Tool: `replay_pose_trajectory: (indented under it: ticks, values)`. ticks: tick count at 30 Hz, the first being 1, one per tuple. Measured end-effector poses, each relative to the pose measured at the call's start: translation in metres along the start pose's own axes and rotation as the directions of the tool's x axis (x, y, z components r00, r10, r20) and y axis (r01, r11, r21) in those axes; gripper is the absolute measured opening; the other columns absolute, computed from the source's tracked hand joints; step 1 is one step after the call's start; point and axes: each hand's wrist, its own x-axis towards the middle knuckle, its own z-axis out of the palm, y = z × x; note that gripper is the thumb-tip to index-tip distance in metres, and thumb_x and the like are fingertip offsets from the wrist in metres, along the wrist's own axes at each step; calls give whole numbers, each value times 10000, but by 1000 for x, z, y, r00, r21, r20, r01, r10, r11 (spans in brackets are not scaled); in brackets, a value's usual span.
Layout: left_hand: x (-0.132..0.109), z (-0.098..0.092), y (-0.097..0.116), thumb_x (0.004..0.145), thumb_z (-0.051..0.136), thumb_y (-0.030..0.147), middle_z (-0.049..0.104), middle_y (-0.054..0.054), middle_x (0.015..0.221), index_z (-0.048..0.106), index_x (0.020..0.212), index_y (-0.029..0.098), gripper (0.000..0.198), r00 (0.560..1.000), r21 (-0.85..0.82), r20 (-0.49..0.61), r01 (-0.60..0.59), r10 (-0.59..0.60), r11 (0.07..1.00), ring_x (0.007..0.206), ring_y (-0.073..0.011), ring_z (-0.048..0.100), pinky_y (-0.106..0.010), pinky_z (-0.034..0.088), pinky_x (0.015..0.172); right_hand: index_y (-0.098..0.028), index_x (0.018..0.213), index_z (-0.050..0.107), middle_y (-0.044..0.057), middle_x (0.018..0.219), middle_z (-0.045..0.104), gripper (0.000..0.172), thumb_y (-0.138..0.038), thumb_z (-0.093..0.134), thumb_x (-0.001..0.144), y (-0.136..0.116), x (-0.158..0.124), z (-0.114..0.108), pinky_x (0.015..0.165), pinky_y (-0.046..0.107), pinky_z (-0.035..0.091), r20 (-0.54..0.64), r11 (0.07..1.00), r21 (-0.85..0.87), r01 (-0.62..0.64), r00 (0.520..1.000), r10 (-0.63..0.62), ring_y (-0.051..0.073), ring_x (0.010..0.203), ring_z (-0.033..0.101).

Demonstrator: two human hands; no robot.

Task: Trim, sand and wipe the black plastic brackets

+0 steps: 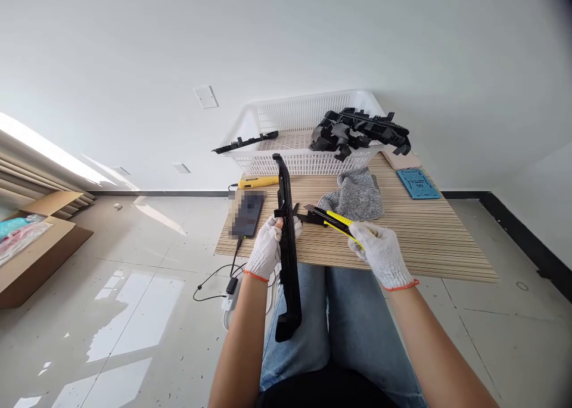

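My left hand [267,244], in a white knit glove with an orange cuff, is closed around the middle of a long black plastic trim strip [289,259]. The strip stands nearly upright in view, its lower end over my lap. In my right hand [378,250], gloved the same way, is a yellow and black utility knife [337,220]. Its front end points left at the strip, a short gap away. Dark pieces beside the knife's front end are hard to tell apart. Behind the knife a grey cloth [357,195] lies crumpled on the wooden table [429,241].
A white plastic basket [286,162] stands at the table's back, with a heap of black plastic parts [357,131] on its right and one strip [245,142] on its left rim. A yellow tool [258,182], a cabled phone [247,215] and a blue case [417,183] lie around.
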Motion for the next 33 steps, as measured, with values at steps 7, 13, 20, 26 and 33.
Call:
replay_pose_trajectory:
  ticks: [7,13,20,26,33]
  values:
    - [0,0,0,628,922,507,652,-15,768,600,834,175,506,1000,-5,20,-6,6,1000,797,-185,705,-300,605,741,-153,750,748,-5,504,531,499,-650,720,724,1,3,0,407,241,277,27,999,-32,18,999,-17,98,447,389]
    - [1,-2,0,642,923,495,646,-7,755,672,893,160,488,1000,-12,28,-2,2,1000,744,-149,682,-275,599,740,-157,766,744,13,543,592,461,-609,785,690,3,4,2,432,234,333,158,995,-97,19,987,-4,109,478,460]
    - [-3,-5,-2,644,923,518,635,7,752,670,910,167,508,999,-2,-3,-35,35,999,732,-131,672,-256,584,747,-196,510,546,5,430,474,526,-660,726,684,1,10,-1,349,229,231,-136,976,215,34,991,-4,78,377,330]
    - [-5,-12,-7,783,808,564,627,18,783,667,955,178,445,988,181,-12,-150,155,972,634,-69,548,-183,475,622,-193,483,540,10,441,473,503,-613,757,654,-2,8,2,355,230,242,-36,988,156,20,999,-14,85,396,355]
    - [-9,-6,-3,637,906,359,706,-23,927,680,973,180,443,988,211,-25,-141,150,967,804,-132,628,-240,507,736,-200,476,511,7,443,466,466,-564,746,648,-6,6,3,365,226,249,-73,987,158,3,997,8,91,416,367]
